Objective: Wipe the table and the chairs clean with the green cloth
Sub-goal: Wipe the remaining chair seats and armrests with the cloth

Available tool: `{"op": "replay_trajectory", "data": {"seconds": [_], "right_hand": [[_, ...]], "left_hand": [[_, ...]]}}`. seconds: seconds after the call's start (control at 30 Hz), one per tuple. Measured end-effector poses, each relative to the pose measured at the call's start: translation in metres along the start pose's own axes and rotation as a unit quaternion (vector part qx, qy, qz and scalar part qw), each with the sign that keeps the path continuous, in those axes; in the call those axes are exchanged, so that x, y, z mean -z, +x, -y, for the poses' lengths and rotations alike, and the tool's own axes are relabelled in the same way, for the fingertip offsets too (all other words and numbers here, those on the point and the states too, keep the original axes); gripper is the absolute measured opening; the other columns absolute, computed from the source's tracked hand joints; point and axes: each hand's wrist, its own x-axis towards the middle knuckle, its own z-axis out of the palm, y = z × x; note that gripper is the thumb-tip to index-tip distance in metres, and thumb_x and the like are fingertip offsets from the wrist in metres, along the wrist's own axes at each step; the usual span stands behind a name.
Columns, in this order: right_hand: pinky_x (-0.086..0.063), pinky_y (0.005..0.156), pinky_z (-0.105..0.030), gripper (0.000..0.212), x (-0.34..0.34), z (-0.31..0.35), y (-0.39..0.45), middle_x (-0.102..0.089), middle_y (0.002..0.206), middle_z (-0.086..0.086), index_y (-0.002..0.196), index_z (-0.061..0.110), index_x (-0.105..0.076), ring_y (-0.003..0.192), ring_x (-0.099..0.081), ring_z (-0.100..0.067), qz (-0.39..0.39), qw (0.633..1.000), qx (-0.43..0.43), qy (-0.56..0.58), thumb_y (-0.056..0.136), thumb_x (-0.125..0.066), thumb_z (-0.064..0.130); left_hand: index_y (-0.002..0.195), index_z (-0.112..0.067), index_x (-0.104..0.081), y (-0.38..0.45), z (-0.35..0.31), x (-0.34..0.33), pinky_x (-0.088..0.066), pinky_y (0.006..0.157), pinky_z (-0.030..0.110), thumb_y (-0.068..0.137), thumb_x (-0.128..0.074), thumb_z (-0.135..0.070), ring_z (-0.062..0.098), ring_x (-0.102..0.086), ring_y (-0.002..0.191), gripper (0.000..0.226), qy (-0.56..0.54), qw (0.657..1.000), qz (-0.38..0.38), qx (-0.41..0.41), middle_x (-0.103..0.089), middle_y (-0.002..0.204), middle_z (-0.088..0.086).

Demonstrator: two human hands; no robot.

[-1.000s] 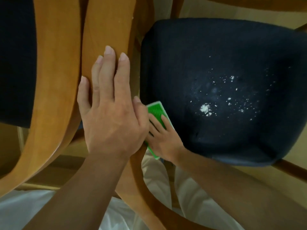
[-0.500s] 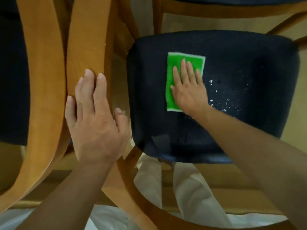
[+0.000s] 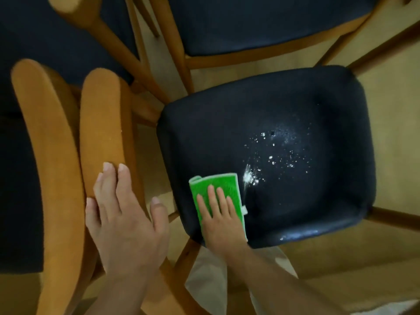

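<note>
Crumbs beside green cloth under flat right hand, left hand flat on chair back

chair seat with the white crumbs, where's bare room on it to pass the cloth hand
Bare: the dark seat above the green cloth, up to its far edge. Crowded: white crumbs right of the cloth. The right hand presses the cloth at the near-left corner.

Looks to me like home dining area. I see several matching chairs, curved honey-coloured wooden backrests, dark navy padded seats, crowded close together on pale beige floor. White crumbs scattered on nearest seat.
</note>
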Motion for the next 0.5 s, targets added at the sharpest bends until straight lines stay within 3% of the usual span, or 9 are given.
{"op": "replay_trajectory", "data": {"seconds": [0.1,0.17,0.23,0.33,0.43,0.5], "right_hand": [[-0.027,0.111,-0.049,0.080,-0.005,0.002,-0.011,-0.024,0.155,-0.015,0.147,0.014,-0.037,0.141,-0.021,-0.033,-0.027,0.999,-0.016,0.016,0.077,-0.066,0.036],[-0.033,0.109,-0.048,0.073,0.000,-0.005,-0.002,-0.024,0.154,-0.012,0.146,0.013,-0.040,0.141,-0.022,-0.030,-0.056,0.998,-0.024,0.015,0.078,-0.051,0.039],[-0.025,0.112,-0.048,0.074,0.010,-0.020,0.016,-0.019,0.156,-0.013,0.149,0.012,-0.033,0.143,-0.017,-0.032,-0.077,0.995,-0.059,0.018,0.081,-0.038,0.040],[-0.009,0.117,-0.047,0.070,0.031,-0.063,0.053,-0.009,0.160,-0.018,0.153,0.009,-0.016,0.147,-0.008,-0.036,-0.125,0.984,-0.130,0.004,0.091,-0.031,0.038],[-0.005,0.118,-0.046,0.069,0.058,-0.112,0.084,-0.001,0.161,-0.018,0.154,0.009,-0.005,0.148,-0.002,-0.035,-0.154,0.975,-0.156,-0.024,0.096,-0.023,0.042],[-0.005,0.118,-0.046,0.068,0.072,-0.139,0.096,0.000,0.161,-0.017,0.154,0.010,-0.004,0.148,-0.001,-0.034,-0.172,0.969,-0.178,-0.027,0.097,-0.022,0.042]], "left_hand": [[0.147,-0.021,-0.026,0.000,0.005,-0.005,-0.013,0.113,0.044,0.086,-0.034,-0.049,0.019,-0.020,0.144,0.067,-0.018,1.000,-0.005,0.013,-0.024,0.156,0.000],[0.148,-0.029,-0.024,0.000,0.015,-0.012,-0.016,0.113,0.049,0.088,-0.035,-0.050,0.012,-0.017,0.145,0.064,-0.030,0.999,-0.009,0.019,-0.019,0.157,-0.010],[0.150,-0.034,-0.020,0.003,0.024,-0.016,-0.024,0.112,0.055,0.089,-0.035,-0.054,0.008,-0.015,0.145,0.066,-0.066,0.997,0.013,0.033,-0.015,0.157,-0.019],[0.149,-0.046,-0.014,0.008,0.001,-0.011,-0.027,0.111,0.058,0.083,-0.037,-0.061,0.017,-0.019,0.146,0.071,-0.138,0.990,0.028,0.028,-0.017,0.158,-0.014],[0.151,-0.035,-0.014,0.011,-0.048,-0.013,-0.016,0.112,0.048,0.082,-0.043,-0.045,0.012,-0.007,0.146,0.075,-0.137,0.987,0.034,-0.080,-0.009,0.160,-0.009],[0.152,-0.032,-0.010,0.027,-0.075,-0.028,-0.012,0.114,0.040,0.088,-0.047,-0.040,0.010,-0.003,0.146,0.075,-0.190,0.975,0.113,-0.034,-0.004,0.160,-0.011]]}}
